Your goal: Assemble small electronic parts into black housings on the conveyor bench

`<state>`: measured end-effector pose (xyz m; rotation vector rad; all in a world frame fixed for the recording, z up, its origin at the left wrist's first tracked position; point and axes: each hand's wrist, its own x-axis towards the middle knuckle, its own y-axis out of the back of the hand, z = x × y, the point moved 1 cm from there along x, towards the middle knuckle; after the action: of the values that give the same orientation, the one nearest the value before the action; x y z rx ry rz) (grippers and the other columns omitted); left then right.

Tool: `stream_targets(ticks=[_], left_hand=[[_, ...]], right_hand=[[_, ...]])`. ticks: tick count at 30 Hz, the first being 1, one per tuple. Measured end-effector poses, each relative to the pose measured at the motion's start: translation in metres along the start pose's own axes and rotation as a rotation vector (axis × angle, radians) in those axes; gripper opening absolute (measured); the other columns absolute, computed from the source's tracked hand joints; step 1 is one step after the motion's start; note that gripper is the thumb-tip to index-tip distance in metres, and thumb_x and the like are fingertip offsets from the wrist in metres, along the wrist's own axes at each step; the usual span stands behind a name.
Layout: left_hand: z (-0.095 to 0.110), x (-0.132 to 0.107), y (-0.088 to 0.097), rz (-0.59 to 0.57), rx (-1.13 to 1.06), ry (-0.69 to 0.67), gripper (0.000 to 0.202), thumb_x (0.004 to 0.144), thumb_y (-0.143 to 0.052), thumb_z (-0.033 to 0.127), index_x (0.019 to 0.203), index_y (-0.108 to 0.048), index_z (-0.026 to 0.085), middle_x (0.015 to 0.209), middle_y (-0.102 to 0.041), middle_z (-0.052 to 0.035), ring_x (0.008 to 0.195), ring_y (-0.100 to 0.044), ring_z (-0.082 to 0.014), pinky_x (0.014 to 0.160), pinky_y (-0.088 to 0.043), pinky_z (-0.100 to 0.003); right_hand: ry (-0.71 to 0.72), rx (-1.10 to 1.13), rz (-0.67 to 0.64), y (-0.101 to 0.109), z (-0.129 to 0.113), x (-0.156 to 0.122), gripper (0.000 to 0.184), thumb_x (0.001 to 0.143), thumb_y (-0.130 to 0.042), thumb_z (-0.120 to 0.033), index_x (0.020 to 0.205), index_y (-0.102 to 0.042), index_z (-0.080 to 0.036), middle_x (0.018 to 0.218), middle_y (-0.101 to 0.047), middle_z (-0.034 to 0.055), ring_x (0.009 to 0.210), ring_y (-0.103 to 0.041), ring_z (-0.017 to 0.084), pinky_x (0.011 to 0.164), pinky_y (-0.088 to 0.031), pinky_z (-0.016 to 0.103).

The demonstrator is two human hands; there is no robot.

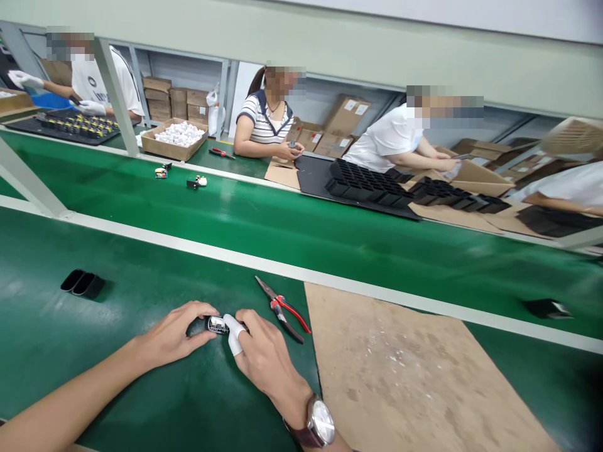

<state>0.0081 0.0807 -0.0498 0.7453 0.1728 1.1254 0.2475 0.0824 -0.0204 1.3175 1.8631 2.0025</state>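
Head view: both hands at a small black casing (211, 326) with white parts inside, just above or on the green bench (155, 402).
Left hand (172, 336) pinches the casing between thumb and fingertips; right hand (264, 355), white-covered fingertips at its right side, full pinch or mere touch: can't tell. Likely light, stiff, smooth plastic, maybe slippery; inner parts probably fragile, so best held by the outer walls. Pliers (277, 302) and cardboard (424, 376) edge limit room rightward, white rail (254, 267) bounds the far side; more room left, toward two black casings (89, 285).
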Motion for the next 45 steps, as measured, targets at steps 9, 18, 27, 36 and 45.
stream_targets(ticks=[9, 18, 27, 36, 45], left_hand=[[-0.006, -0.004, -0.001, 0.010, 0.017, 0.007, 0.037, 0.101, -0.068, 0.029, 0.135, -0.055, 0.028, 0.130, -0.071, -0.0057, 0.118, -0.071, -0.0224, 0.102, -0.060, -0.037], [-0.007, -0.004, -0.002, 0.017, 0.031, 0.018, 0.039, 0.100, -0.069, 0.029, 0.136, -0.055, 0.027, 0.131, -0.070, -0.0063, 0.117, -0.072, -0.0226, 0.101, -0.061, -0.037], [-0.009, -0.003, -0.002, 0.002, 0.027, 0.026, 0.040, 0.099, -0.069, 0.028, 0.136, -0.055, 0.026, 0.132, -0.070, -0.0073, 0.119, -0.072, -0.0238, 0.102, -0.061, -0.039], [0.000, 0.002, 0.003, -0.032, 0.091, -0.033, 0.028, 0.102, -0.067, 0.028, 0.130, -0.062, 0.027, 0.123, -0.074, -0.0056, 0.113, -0.072, -0.0227, 0.099, -0.060, -0.036], [0.003, 0.005, 0.004, -0.015, 0.128, -0.250, 0.024, 0.106, -0.062, 0.023, 0.129, -0.063, 0.026, 0.129, -0.072, -0.0071, 0.117, -0.070, -0.0216, 0.104, -0.055, -0.036]], right_hand=[[0.047, -0.039, -0.065, 0.004, -0.003, 0.006, 0.025, 0.085, -0.050, 0.001, 0.076, -0.055, -0.022, 0.096, -0.061, 0.0081, 0.078, -0.053, 0.021, 0.058, -0.044, 0.036], [0.022, -0.028, 0.030, 0.006, 0.002, 0.002, 0.023, 0.089, -0.048, -0.001, 0.081, -0.059, -0.019, 0.098, -0.060, 0.0096, 0.080, -0.055, 0.021, 0.060, -0.045, 0.035], [0.010, -0.007, 0.022, 0.006, 0.001, 0.004, 0.023, 0.089, -0.048, -0.002, 0.083, -0.060, -0.020, 0.098, -0.060, 0.0095, 0.079, -0.056, 0.021, 0.059, -0.044, 0.035], [-0.135, -0.079, 0.070, -0.004, 0.017, -0.003, 0.025, 0.094, -0.046, -0.003, 0.097, -0.065, -0.018, 0.099, -0.064, 0.0096, 0.077, -0.057, 0.021, 0.059, -0.045, 0.035], [-0.167, -0.039, 0.035, -0.015, 0.023, -0.004, 0.029, 0.095, -0.051, 0.000, 0.114, -0.066, -0.016, 0.103, -0.067, 0.0116, 0.091, -0.061, 0.027, 0.080, -0.055, 0.043]])
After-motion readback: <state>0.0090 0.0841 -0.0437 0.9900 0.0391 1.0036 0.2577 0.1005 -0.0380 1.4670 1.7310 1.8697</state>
